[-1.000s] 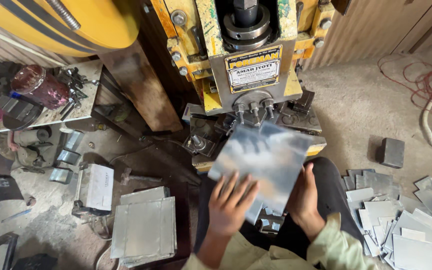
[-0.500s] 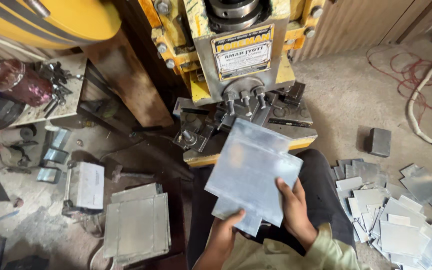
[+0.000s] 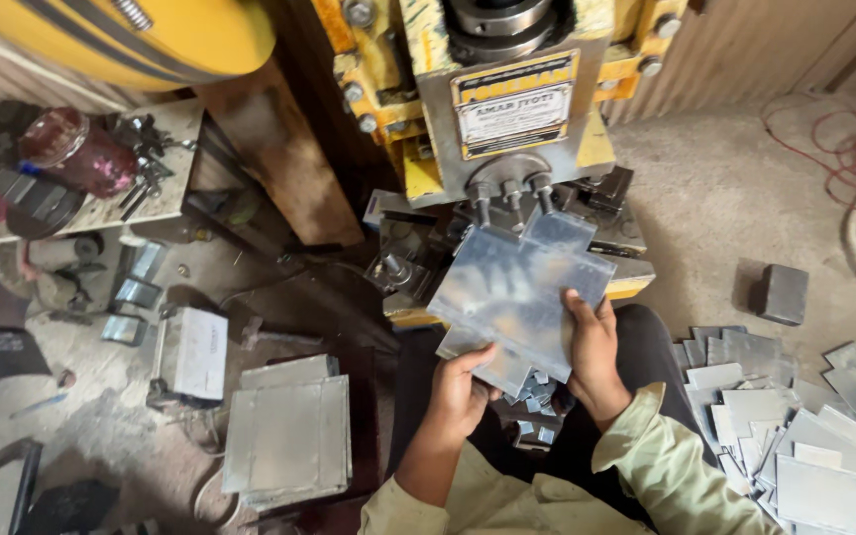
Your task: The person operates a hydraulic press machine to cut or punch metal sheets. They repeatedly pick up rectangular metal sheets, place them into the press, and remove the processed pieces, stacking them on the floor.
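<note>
I hold a shiny metal sheet (image 3: 517, 292) with notched corners in both hands, just in front of the yellow and grey press (image 3: 507, 109). My left hand (image 3: 463, 391) grips its lower left edge. At the sheet's lower right edge sits my right hand (image 3: 591, 357), thumb on top. The sheet's far end lies close to the press's die area (image 3: 507, 203). Small cut-off metal scraps (image 3: 537, 421) lie below the sheet, between my knees.
A stack of square metal sheets (image 3: 289, 431) lies on the floor to my left. Many cut sheets (image 3: 804, 436) are piled at my right. A dark metal block (image 3: 780, 292) sits on the floor at right. A cluttered bench (image 3: 81, 178) with tools stands at left.
The sheet has been pulled back from the press and turned in my hands. My left hand moved from on top of the sheet to its lower left edge.
</note>
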